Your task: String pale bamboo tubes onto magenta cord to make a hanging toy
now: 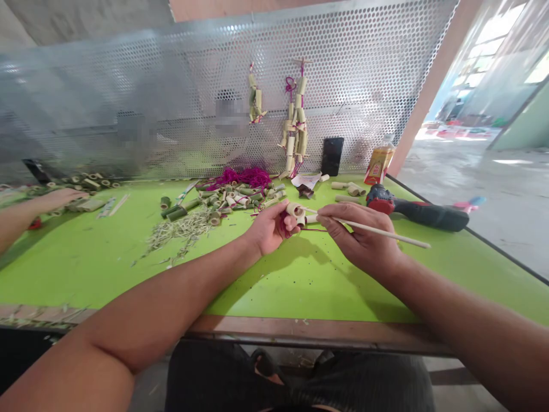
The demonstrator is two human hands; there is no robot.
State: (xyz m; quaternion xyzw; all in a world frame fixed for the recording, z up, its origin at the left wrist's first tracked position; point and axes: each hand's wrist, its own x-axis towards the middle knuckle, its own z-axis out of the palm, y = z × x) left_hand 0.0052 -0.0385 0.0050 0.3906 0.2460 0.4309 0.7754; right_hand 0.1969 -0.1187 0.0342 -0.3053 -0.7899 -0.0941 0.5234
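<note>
Tube (293, 209) is near the centre of the frame, clamped by the fingers of our left hand (273, 229). We clamp the fingers of our right hand (362, 233) on a stick (390, 234), its tip at the tube. On the desk (278, 297), we have thread (246, 178) just above centre and a drill (429, 216) at centre right.

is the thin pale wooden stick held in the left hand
No, the right hand grips the thin pale wooden stick, while the left hand holds short pale bamboo tubes.
</note>
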